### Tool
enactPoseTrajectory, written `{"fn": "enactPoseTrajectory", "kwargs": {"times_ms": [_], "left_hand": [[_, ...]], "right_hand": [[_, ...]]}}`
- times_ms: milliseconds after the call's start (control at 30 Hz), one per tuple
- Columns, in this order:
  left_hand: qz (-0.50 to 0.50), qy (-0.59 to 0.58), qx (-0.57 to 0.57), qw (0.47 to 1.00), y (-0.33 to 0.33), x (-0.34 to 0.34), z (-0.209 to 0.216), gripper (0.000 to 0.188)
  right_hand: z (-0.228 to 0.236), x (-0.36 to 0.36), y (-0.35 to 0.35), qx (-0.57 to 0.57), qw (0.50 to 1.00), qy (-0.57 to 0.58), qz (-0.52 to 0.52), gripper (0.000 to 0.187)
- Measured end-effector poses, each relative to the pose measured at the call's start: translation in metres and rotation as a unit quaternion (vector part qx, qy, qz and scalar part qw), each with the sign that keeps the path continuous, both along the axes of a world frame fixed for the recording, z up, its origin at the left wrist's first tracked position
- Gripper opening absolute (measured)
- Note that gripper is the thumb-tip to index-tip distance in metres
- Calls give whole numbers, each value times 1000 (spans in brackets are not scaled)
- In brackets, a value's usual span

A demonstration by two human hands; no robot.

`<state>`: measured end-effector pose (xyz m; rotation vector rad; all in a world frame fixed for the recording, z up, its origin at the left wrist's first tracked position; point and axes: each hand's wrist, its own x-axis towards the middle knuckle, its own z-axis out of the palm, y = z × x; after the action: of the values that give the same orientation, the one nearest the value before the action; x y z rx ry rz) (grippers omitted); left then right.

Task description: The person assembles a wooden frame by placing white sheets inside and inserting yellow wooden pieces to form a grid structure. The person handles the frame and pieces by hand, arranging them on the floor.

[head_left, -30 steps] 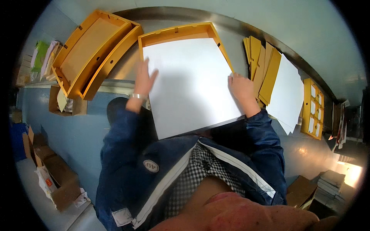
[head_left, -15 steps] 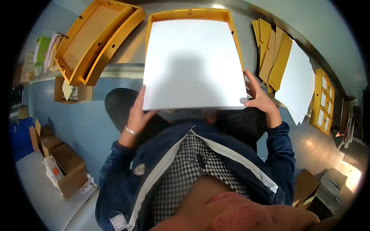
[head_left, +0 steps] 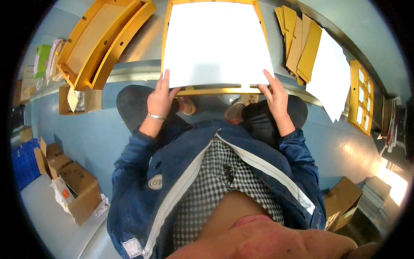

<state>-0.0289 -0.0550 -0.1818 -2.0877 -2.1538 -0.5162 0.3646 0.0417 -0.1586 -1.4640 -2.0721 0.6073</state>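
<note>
A large white sheet lies in a shallow yellow cardboard tray, straight ahead of me. The tray's near rim shows below the sheet's near edge. At the near left corner is my left hand, its fingers along the side and its thumb by the rim. My right hand grips the near right corner the same way, fingertips on the sheet. Whether the sheet is a single one or a stack cannot be made out.
Two more yellow trays stand at the left of the bench. To the right lie yellow cardboard pieces, other white sheets and a yellow frame with several openings. Open cardboard boxes sit at the lower left.
The sheet has moved away from me and sits farther into the tray, so the near rim now shows. Both hands have moved forward with it, the right one also inward.
</note>
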Motion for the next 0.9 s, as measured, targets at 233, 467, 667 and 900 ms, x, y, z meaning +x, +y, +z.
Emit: {"fn": "enactPoseTrajectory", "kwargs": {"times_ms": [233,467,667,900], "left_hand": [[54,-7,-178,983,30,15,23,73],[-44,78,-37,995,75,8,48,75],[-26,60,-35,997,225,13,-4,85],[30,68,-187,979,242,18,-40,91]], "right_hand": [[-18,-1,18,34,998,-54,18,51],[23,-20,59,173,983,-61,10,66],[-1,-119,180,139,971,-196,13,73],[-59,-131,189,32,947,-319,-26,78]]}}
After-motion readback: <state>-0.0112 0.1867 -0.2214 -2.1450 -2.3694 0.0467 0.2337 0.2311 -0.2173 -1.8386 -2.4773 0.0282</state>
